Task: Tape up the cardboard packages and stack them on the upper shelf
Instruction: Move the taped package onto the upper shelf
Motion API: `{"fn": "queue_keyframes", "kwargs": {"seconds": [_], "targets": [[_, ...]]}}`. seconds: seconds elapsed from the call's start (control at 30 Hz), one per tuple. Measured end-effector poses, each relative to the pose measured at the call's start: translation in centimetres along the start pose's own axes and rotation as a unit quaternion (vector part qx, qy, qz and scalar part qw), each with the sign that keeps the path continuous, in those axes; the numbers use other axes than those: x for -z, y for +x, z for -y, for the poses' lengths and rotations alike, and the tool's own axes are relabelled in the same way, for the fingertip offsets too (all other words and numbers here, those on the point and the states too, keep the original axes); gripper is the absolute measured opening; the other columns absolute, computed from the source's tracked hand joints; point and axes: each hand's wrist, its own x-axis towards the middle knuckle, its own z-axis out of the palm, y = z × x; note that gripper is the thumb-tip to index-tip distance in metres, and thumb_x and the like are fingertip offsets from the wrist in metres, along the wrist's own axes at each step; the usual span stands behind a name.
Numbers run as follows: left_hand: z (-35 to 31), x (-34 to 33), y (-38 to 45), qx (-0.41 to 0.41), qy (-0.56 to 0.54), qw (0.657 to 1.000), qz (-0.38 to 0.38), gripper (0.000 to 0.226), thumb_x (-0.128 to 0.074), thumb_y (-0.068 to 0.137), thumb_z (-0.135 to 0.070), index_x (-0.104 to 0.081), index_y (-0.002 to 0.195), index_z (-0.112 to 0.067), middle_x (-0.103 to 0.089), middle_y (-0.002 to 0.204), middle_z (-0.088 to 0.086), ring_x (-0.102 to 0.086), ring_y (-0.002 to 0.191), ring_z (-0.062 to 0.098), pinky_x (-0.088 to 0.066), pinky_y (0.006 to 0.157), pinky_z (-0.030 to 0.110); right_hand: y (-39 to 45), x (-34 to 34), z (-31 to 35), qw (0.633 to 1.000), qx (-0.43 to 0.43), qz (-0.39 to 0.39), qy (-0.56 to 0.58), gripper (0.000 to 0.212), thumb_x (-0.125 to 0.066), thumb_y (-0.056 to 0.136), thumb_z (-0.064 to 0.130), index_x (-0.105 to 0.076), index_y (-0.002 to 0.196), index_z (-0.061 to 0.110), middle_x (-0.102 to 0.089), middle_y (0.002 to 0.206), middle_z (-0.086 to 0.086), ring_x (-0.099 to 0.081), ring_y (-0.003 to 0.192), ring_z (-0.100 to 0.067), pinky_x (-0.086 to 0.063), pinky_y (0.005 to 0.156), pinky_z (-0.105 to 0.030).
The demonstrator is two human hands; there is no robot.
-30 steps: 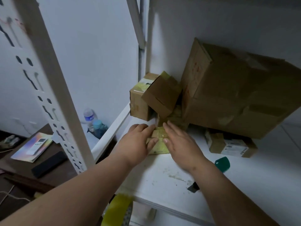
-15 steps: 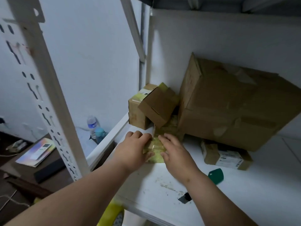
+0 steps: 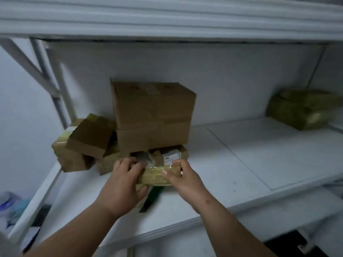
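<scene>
Gripping the taped package (image 3: 157,176) with both hands: left hand (image 3: 123,184) clamps its left end, right hand (image 3: 182,179) its right. I see it on the white shelf (image 3: 241,164), just before the big cardboard box (image 3: 152,115) and small labelled box (image 3: 168,154).

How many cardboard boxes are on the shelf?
7 I can see: big box, tilted box, box under it, low box, labelled box, held box, far-right box. More may hide behind.

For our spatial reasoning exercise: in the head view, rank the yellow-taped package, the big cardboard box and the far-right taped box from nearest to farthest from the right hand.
1. Yellow-taped package, gripped by the right hand.
2. Big cardboard box, behind, up-left.
3. Far-right taped box, at the shelf's right end.
</scene>
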Motion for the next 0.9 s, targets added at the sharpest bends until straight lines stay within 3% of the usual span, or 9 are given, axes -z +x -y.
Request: {"fn": "queue_keyframes", "kwargs": {"seconds": [0.13,0.23,0.27,0.33,0.43,0.5,0.6,0.73,0.9], "targets": [[-6.5,-2.3,2.5,0.011,-0.112,0.994,-0.001,0.094,-0.088,0.065,-0.031,-0.042,0.147,-0.027,-0.038,0.145,0.015,-0.034,0.133,0.036,-0.041,0.103,0.048,-2.7,6.1,-2.8,0.996,0.011,-0.085,-0.013,0.045,-0.067,0.090,0.046,-0.048,0.127,0.030,-0.055,0.124,0.003,-0.057,0.109,-0.014,-0.048,0.090,-0.026],[-12.5,-4.2,5.1,0.108,-0.239,0.964,0.037,0.118,-0.090,0.062,-0.017,-0.019,0.156,-0.030,-0.024,0.155,0.016,-0.028,0.141,0.031,-0.035,0.108,0.040,-4.1,11.2,-5.0,0.988,0.036,-0.147,-0.018,0.043,-0.073,0.086,0.040,-0.048,0.121,0.033,-0.048,0.125,0.007,-0.054,0.108,-0.005,-0.048,0.095,-0.025],[-14.7,-4.9,6.0,0.148,-0.299,0.939,0.077,0.121,-0.087,0.062,-0.009,-0.015,0.156,-0.034,-0.029,0.153,0.014,-0.036,0.136,0.030,-0.040,0.104,0.037,-4.6,13.1,-5.7,0.985,0.045,-0.166,-0.019,0.041,-0.075,0.085,0.037,-0.048,0.116,0.036,-0.046,0.124,0.010,-0.052,0.106,-0.001,-0.047,0.092,-0.019],[-19.2,-6.4,7.7,0.213,-0.451,0.849,0.176,0.118,-0.079,0.060,0.001,-0.020,0.153,-0.038,-0.051,0.134,0.008,-0.057,0.114,0.028,-0.052,0.090,0.036,-5.6,17.2,-7.4,0.978,0.052,-0.202,-0.021,0.043,-0.079,0.082,0.030,-0.045,0.105,0.044,-0.041,0.126,0.012,-0.048,0.107,0.007,-0.042,0.090,-0.010],[-25.8,-9.1,10.4,0.286,-0.606,0.708,0.221,0.080,-0.075,0.073,-0.002,-0.044,0.143,-0.027,-0.060,0.121,0.006,-0.065,0.101,0.025,-0.055,0.088,0.040,-7.1,23.9,-10.2,0.975,0.050,-0.218,0.001,0.049,-0.083,0.075,0.028,-0.048,0.103,0.047,-0.043,0.131,0.009,-0.050,0.114,0.000,-0.047,0.100,-0.023],[-30.2,-11.3,12.2,0.305,-0.648,0.668,0.202,0.053,-0.069,0.088,-0.009,-0.052,0.137,-0.018,-0.066,0.115,0.008,-0.067,0.093,0.021,-0.056,0.082,0.038,-8.0,28.5,-12.1,0.969,0.057,-0.237,0.041,0.051,-0.083,0.068,0.033,-0.052,0.107,0.044,-0.049,0.128,0.004,-0.054,0.114,-0.004,-0.052,0.094,-0.028],[-36.3,-13.6,14.5,0.311,-0.670,0.649,0.180,0.050,-0.067,0.090,-0.006,-0.051,0.136,-0.015,-0.065,0.119,0.007,-0.068,0.094,0.021,-0.056,0.081,0.037,-8.7,35.1,-14.5,0.951,0.039,-0.251,0.175,0.058,-0.079,0.079,0.021,-0.048,0.126,0.032,-0.054,0.129,0.000,-0.058,0.109,0.000,-0.052,0.074,-0.014],[-42.2,-15.9,17.9,0.270,-0.666,0.664,0.207,0.048,-0.069,0.087,-0.003,-0.054,0.132,-0.011,-0.066,0.119,0.008,-0.068,0.097,0.022,-0.056,0.080,0.034,-8.6,42.2,-17.8,0.911,-0.047,-0.159,0.379,0.050,-0.064,0.093,0.017,-0.046,0.139,0.024,-0.064,0.129,-0.009,-0.068,0.110,-0.028,-0.057,0.079,-0.039],[-47.3,-19.5,22.3,0.277,-0.645,0.693,0.166,0.067,-0.074,0.087,-0.025,-0.041,0.145,-0.015,-0.051,0.137,0.005,-0.060,0.109,0.018,-0.053,0.092,0.038,-6.2,47.4,-20.6,0.909,-0.044,-0.157,0.384,0.052,-0.076,0.080,0.011,-0.054,0.127,0.014,-0.067,0.125,-0.013,-0.069,0.106,-0.031,-0.058,0.076,-0.041]]}}
